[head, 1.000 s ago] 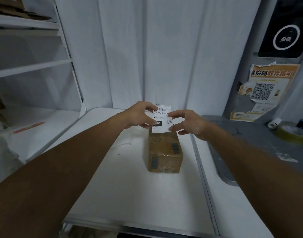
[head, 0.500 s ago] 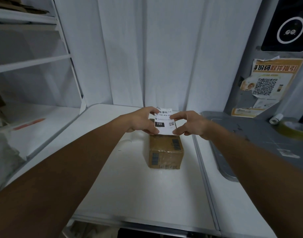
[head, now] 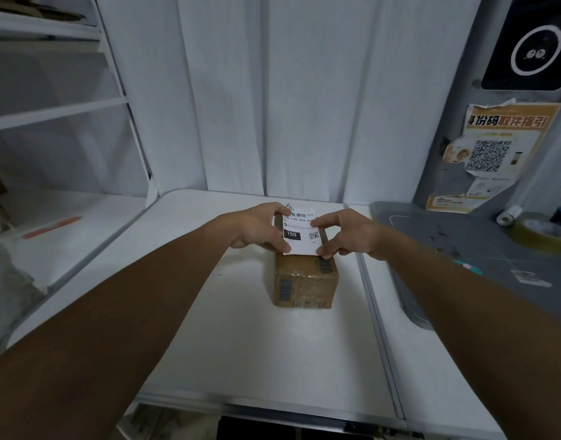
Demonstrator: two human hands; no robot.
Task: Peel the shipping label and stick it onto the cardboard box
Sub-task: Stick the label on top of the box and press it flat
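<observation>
A small brown cardboard box (head: 304, 281) with barcodes stands on the white table (head: 241, 344). Just above its far end I hold a white shipping label (head: 299, 233) printed with a barcode, "150" and a QR code. My left hand (head: 260, 225) pinches the label's left edge between thumb and fingers. My right hand (head: 345, 233) pinches the right edge the same way. The label faces me, tilted, with its lower edge close to the box top; I cannot tell if it touches. The far part of the box is hidden behind label and hands.
A grey mat (head: 479, 249) lies on the right, with a roll of tape (head: 542, 233) and a small white roll (head: 507, 214) at its far side. White shelves (head: 50, 112) stand on the left. A poster with a QR code (head: 488, 154) hangs on the right wall.
Both hands have brought the label down and slightly toward me, from in the air behind the box to just over its far top. The box has stayed in place.
</observation>
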